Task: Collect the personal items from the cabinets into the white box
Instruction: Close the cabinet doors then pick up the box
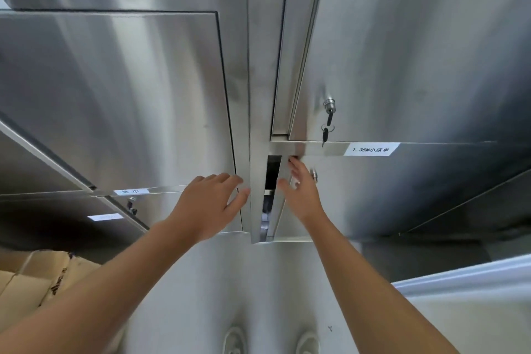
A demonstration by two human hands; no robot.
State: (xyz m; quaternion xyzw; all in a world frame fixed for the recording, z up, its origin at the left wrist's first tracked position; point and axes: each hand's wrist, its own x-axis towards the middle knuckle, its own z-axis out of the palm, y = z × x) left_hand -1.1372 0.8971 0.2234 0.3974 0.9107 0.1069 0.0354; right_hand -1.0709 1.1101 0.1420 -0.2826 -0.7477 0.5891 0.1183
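1. The right grip (301, 195) lies with straight fingers on the front of the lower cabinet door (373, 198), right at its free edge. The thumb reaches toward the dark gap (271, 178). It is an open grip that clasps nothing, placed there, I judge, because the edge gives the best leverage for swinging the door.
2. The left grip (209, 204) is also open and empty. Its fingers spread flat against the neighbouring steel door (143, 95), with the tips near the upright post (260, 95) between the two cabinets. This looks like a steadying brace while the other arm works the door.
3. The lower door stands only slightly ajar, so the compartment shows as a narrow slot. Something pale sits low in it, but I cannot tell what it is, and no personal item can be made out.
4. A key (328, 116) hangs in the lock of the door above. That door also stands a little off its frame, and a white label (370, 149) marks the rail beneath it.
5. A white rim (459, 276) at the lower right may be the white box. It is well apart from both arms, and its inside is out of view.
6. Cardboard cartons (34, 276) sit at the lower left.
7. Collection from this compartment seems not yet begun.
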